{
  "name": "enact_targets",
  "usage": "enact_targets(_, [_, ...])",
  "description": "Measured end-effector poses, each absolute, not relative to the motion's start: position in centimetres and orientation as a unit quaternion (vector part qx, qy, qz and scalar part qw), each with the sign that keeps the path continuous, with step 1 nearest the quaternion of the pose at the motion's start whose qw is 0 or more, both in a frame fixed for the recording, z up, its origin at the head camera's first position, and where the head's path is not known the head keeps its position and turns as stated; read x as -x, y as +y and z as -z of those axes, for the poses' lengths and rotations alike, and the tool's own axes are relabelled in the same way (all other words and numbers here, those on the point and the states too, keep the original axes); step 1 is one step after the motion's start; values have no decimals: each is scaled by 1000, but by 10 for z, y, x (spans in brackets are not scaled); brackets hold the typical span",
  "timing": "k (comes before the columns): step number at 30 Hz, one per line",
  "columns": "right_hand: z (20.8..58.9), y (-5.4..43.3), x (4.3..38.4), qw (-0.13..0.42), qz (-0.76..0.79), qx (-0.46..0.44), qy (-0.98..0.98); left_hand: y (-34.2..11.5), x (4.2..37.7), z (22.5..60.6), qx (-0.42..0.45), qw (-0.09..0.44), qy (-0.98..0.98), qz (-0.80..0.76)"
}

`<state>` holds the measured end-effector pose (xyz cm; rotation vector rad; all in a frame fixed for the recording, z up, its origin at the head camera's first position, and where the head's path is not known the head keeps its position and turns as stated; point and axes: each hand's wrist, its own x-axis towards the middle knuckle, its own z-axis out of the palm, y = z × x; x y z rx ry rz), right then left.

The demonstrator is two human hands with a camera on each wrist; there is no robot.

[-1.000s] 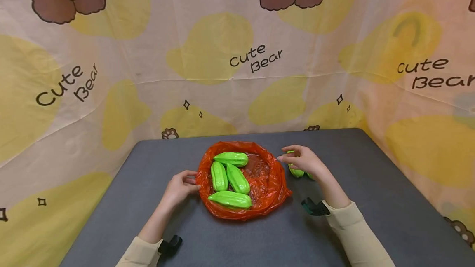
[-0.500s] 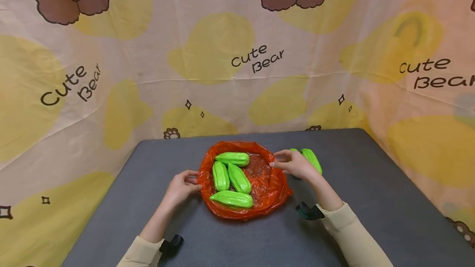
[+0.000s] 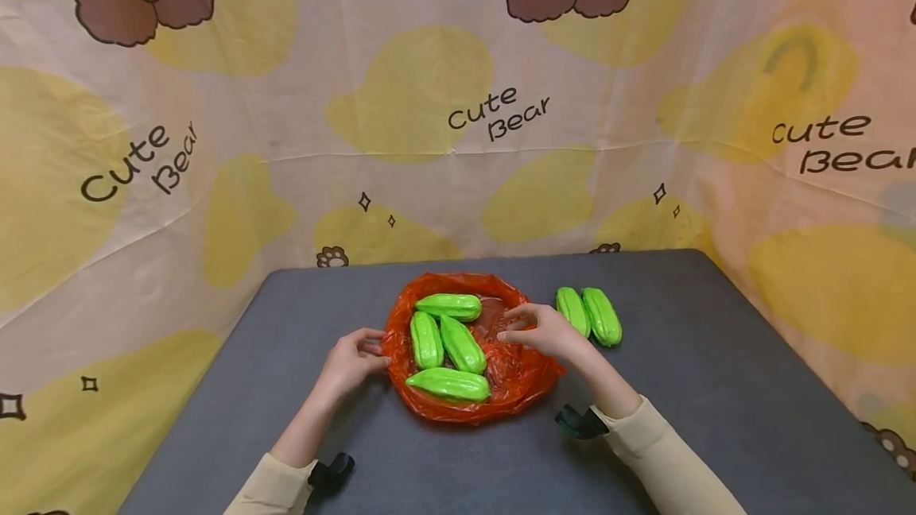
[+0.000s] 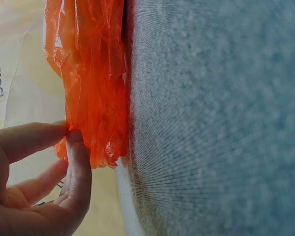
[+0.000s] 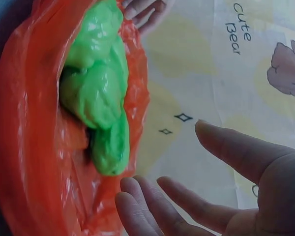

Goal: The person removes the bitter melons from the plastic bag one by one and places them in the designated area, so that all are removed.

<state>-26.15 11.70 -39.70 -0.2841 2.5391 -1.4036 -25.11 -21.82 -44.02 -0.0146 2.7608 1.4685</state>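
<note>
A red plastic bag lies on the table, its mouth spread wide and round. Several shiny green ribbed gourds rest inside, among them a front gourd and a back gourd. At the bag's left rim, my left hand pinches the plastic between thumb and fingers, as the left wrist view also shows. My right hand hovers over the right part of the bag with nothing in it, its thumb and fingers apart in the right wrist view. Two more gourds lie side by side right of the bag.
The grey table carries the bag and gourds. A patterned cloth with bears and lettering hangs behind and on both sides. Each wrist wears a dark strap, one being the right strap.
My right hand has moved left and slightly toward me, from the two loose gourds to over the bag, uncovering them. My left hand stays at the rim.
</note>
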Motion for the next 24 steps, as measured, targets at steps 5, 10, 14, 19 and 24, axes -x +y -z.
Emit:
enact_targets(5, [399, 108, 261, 110, 476, 102, 867, -219, 253, 440, 4, 11, 884, -468])
enact_targets(10, [401, 99, 259, 111, 464, 118, 871, -220, 253, 441, 5, 10, 885, -466])
enact_targets(14, [401, 93, 257, 107, 460, 142, 870, -220, 252, 442, 5, 12, 883, -469])
enact_targets(19, [402, 84, 252, 114, 459, 151, 868, -220, 252, 442, 6, 14, 883, -469])
enact_targets(24, [404, 77, 249, 119, 457, 150, 868, -220, 252, 441, 4, 15, 883, -469])
